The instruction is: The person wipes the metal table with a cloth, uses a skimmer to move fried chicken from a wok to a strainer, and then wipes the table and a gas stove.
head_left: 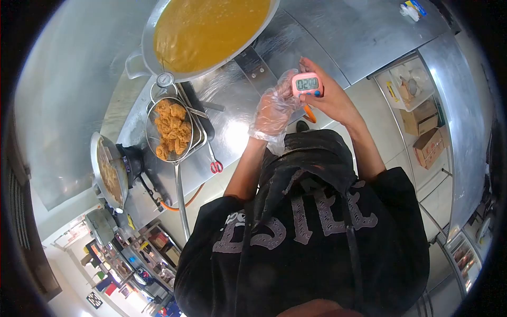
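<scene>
A small pink timer with a digital display and blue buttons is held up in front of my body. My right hand, bare, is closed around its right side. My left hand wears a clear plastic glove and touches the timer's left side, its fingers bent and partly hidden by the glove's folds. To the left, fried pieces lie in a round wire strainer with a long handle. Above them is a large pan of yellow oil, with a dial thermometer at its rim.
Red-handled scissors lie at the steel counter's edge. A second pan stands on a burner at the left. Boxes and a plastic bin sit on a lower shelf at the right. An orange hose hangs below the counter.
</scene>
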`<state>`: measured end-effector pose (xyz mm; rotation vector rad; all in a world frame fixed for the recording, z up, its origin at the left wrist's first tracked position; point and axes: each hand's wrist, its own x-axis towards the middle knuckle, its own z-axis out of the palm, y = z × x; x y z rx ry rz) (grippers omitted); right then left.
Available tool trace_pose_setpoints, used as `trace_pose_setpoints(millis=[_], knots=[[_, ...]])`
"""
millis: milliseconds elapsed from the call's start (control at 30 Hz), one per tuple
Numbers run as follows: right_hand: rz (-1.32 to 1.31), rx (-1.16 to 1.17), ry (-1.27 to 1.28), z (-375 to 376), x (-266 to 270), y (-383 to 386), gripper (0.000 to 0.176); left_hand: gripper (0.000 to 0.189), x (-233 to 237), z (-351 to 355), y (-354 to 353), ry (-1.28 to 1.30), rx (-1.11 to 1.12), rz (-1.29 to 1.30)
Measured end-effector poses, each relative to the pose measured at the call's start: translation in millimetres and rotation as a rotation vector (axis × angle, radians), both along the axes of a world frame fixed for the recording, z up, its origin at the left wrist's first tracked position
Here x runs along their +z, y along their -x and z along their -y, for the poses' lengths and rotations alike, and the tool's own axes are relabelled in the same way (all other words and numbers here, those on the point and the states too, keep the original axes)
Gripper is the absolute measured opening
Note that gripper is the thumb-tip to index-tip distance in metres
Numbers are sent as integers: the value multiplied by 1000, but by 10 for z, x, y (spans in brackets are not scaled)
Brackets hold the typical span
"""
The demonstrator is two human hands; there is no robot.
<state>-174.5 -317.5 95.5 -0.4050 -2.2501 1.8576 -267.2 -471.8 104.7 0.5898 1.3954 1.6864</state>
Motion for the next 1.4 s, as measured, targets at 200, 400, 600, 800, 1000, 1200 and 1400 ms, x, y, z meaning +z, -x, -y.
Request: trace_pose_setpoints(millis=[200, 400, 600, 800, 1000, 1200, 1400], knots=[[-41, 121, 301, -118, -157, -82, 66, 63, -142, 13, 56, -1, 3, 107], [146, 99, 879, -179, -402, -196, 50, 67, -222, 14, 152, 267, -279, -541], [172, -350, 723, -1210, -1584, -147, 33, 72, -493, 316, -14, 476, -156, -789], [289, -473, -445, -2852, -2763, 66, 38, 64, -670, 1262, -210, 504, -104, -224], [39, -731, -1195, -1465, -1438, 451, 35, 60, -753, 2318, -568, 698, 199, 14], [-201, -76, -296, 1012, -1392, 728, 14, 55, -1078, 3175, -891, 706, 535, 270], [112, 325, -382, 2736, -1512, 1873, 54, 51, -881, 3777, -927, 644, 592, 63]])
